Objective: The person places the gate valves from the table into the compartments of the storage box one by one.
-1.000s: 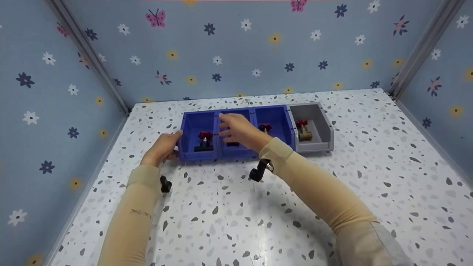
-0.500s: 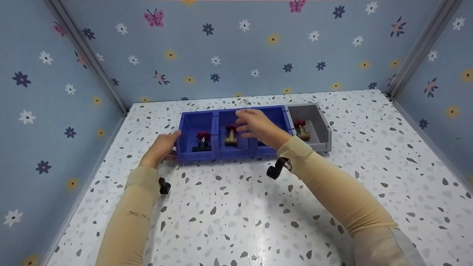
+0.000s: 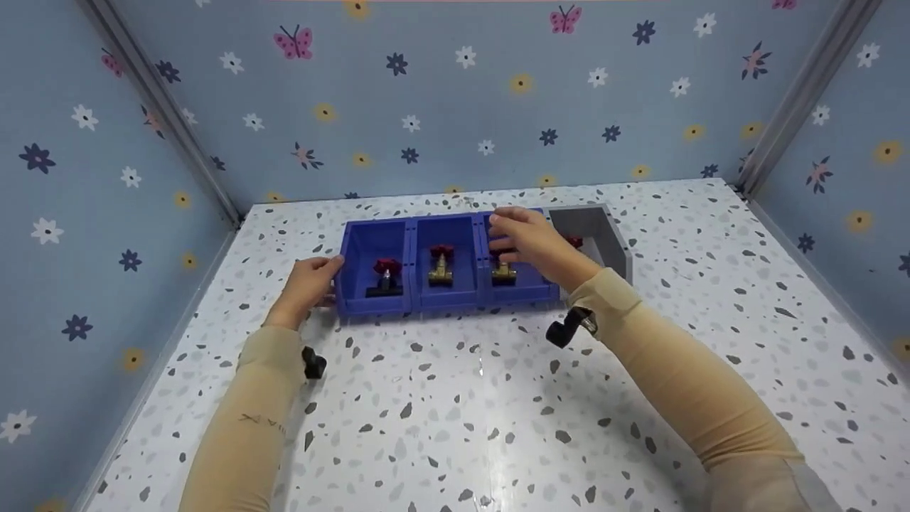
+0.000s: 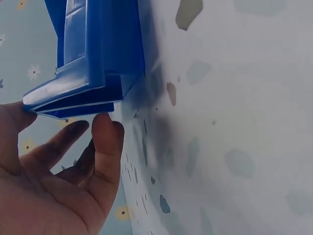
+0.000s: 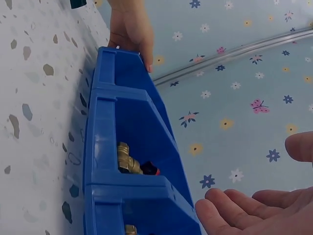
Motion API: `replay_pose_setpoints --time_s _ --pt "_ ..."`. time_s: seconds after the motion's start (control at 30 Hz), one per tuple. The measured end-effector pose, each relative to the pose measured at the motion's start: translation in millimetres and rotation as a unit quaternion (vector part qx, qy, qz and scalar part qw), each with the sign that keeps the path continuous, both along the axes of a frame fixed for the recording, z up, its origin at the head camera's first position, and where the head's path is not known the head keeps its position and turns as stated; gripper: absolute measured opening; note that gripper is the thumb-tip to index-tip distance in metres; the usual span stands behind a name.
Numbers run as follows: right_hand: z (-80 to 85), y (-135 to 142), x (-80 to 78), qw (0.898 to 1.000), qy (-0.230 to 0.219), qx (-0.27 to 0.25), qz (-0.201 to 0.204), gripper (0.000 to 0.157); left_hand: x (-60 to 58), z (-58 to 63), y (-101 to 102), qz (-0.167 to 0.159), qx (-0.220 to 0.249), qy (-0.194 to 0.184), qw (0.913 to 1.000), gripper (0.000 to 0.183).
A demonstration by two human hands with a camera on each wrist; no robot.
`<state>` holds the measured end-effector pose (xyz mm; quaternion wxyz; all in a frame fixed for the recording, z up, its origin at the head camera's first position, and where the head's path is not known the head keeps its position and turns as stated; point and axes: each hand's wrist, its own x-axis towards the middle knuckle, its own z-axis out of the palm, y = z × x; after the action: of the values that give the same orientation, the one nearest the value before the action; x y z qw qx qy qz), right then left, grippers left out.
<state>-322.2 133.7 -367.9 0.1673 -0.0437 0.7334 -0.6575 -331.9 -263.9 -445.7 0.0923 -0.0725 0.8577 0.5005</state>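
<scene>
Several bins stand joined in a row. My left hand (image 3: pixel 302 288) rests at the outer side of the leftmost blue bin (image 3: pixel 373 307), its thumb touching the edge and its other fingers loosely bent beside the wall. A valve (image 3: pixel 387 276) with a red handwheel and dark body lies in that bin. Brass valves with red handwheels lie in the middle blue bin (image 3: pixel 446 297) and the third blue bin (image 3: pixel 526 295). My right hand (image 3: pixel 540 243) hovers over the third bin, holding nothing, partly covering its valve (image 3: pixel 505 272). Beyond it, the grey bin (image 3: pixel 608 235) shows part of a red handwheel (image 3: pixel 573 242).
A white speckled tabletop (image 3: pixel 426 412) spreads in front of the bins. Flowered wall panels (image 3: pixel 455 92) enclose the back and sides, meeting at metal corner posts. Black wrist mounts (image 3: pixel 565 328) sit on both sleeves.
My right hand has moved right, from over the second blue bin to over the third, uncovering the second bin's brass valve. My left hand stays at the leftmost bin. The view has shifted slightly.
</scene>
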Motion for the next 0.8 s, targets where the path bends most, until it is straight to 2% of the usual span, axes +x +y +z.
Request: replay_pose_setpoints --time_s 0.27,0.53,0.67,0.8 --pt "0.0 31.7 -0.4 0.999 0.015 0.015 -0.028 0.061 0.8 4.7 6.1 0.025 -0.005 0.060 0.9978 0.059" --pt "-0.5 53.5 2.5 0.998 0.022 0.035 -0.039 0.058 2.5 5.9 5.6 0.035 -0.021 0.076 0.9963 0.055" --pt "0.8 60.0 5.7 0.999 0.026 0.024 -0.039 0.056 4.2 4.8 3.9 0.043 -0.029 0.082 0.9953 0.056" --pt "2.3 66.8 6.8 0.999 0.036 0.011 -0.039 0.057 8.6 9.2 2.6 0.047 -0.040 0.102 0.9929 0.058"
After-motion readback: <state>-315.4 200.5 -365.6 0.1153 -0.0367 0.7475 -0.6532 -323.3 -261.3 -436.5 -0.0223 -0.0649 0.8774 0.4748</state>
